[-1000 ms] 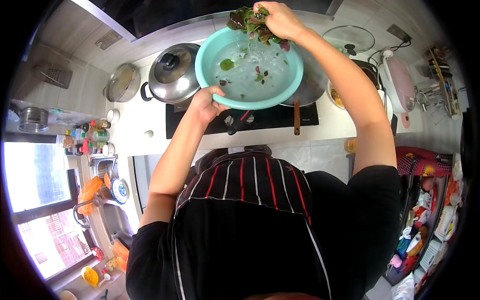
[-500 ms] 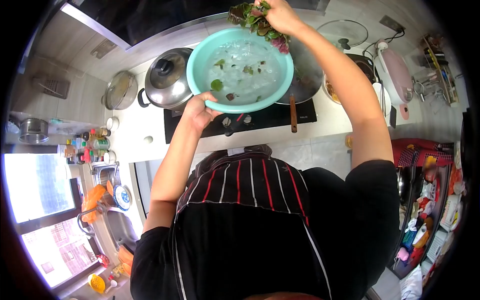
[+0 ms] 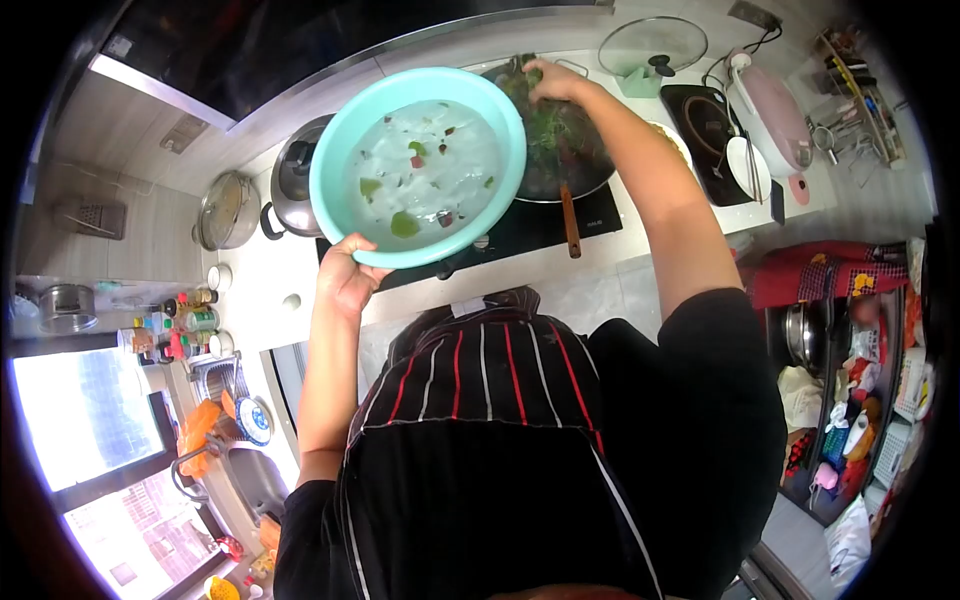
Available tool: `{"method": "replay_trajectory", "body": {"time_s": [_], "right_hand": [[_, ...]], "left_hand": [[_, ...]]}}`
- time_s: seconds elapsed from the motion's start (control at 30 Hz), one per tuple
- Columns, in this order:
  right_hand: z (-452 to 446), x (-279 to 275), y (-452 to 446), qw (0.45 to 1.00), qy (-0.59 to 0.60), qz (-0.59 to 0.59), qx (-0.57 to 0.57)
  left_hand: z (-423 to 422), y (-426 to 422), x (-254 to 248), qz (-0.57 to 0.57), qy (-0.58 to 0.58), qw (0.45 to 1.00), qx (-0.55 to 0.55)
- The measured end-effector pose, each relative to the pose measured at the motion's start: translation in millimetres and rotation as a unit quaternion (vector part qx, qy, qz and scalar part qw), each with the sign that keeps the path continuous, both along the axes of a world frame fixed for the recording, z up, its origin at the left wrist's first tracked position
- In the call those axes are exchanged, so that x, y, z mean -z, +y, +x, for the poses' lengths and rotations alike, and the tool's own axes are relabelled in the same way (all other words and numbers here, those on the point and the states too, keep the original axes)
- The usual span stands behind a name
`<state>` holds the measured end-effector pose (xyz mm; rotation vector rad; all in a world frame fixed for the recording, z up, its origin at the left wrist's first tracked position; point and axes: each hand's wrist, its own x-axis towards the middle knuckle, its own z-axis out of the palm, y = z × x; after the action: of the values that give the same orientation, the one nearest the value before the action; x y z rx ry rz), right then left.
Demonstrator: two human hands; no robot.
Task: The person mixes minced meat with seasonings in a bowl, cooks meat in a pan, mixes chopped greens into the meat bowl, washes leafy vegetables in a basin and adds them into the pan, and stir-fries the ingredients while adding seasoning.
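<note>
My left hand grips the near-left rim of a mint-green basin, held up and tilted above the stove. Water and several loose leaf pieces, such as a green leaf, are in the basin. My right hand is over the far side of a dark wok, its fingers apart beside leafy greens. The greens lie in and over the wok, partly blurred. The wok's wooden handle points toward me.
A lidded steel pot stands left of the basin on the black stove. A glass lid leans behind the wok. To the right are an induction plate, a white bowl with chopsticks and a pink rice cooker.
The basin has moved left and nearer, uncovering more of the wok. My right hand has lowered from above the basin to the wok, and the bunch of leafy greens has left my fingers.
</note>
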<state>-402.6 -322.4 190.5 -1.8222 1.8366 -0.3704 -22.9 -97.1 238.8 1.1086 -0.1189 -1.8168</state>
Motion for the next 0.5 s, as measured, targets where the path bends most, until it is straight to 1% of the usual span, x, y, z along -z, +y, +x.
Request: {"method": "replay_trajectory", "body": {"time_s": [0.07,0.13,0.17,0.23,0.27,0.3,0.33,0.37,0.43,0.5], "right_hand": [[12,-17,27,0.996,0.048,0.074,-0.026],[8,-21,4,0.976,0.143,0.089,-0.136],[6,-24,-5,0.958,0.189,0.095,-0.195],[14,-47,-11,0.957,0.215,0.031,-0.191],[18,-57,-13,0.967,0.187,0.008,-0.175],[30,-69,-14,0.975,0.157,-0.014,-0.158],[53,-88,-5,0.97,0.105,-0.114,-0.189],[76,-107,10,0.953,0.048,-0.209,-0.213],[137,-131,35,0.916,-0.062,-0.241,-0.314],[203,-138,72,0.938,-0.086,-0.072,-0.329]], "left_hand": [[11,7,0,-0.013,-0.005,1.0,0.003],[30,13,3,-0.026,-0.011,1.0,0.014],[28,18,-2,-0.021,-0.016,1.0,0.004],[26,25,-17,-0.011,-0.025,0.999,-0.032],[64,21,23,-0.047,0.03,0.998,0.033],[44,30,-9,-0.031,-0.005,0.999,-0.013],[41,34,-18,-0.03,-0.018,0.999,-0.03],[44,36,-21,-0.028,-0.029,0.998,-0.042],[57,40,-17,-0.02,-0.042,0.998,-0.038],[69,45,-18,-0.02,-0.059,0.997,-0.039]]}}
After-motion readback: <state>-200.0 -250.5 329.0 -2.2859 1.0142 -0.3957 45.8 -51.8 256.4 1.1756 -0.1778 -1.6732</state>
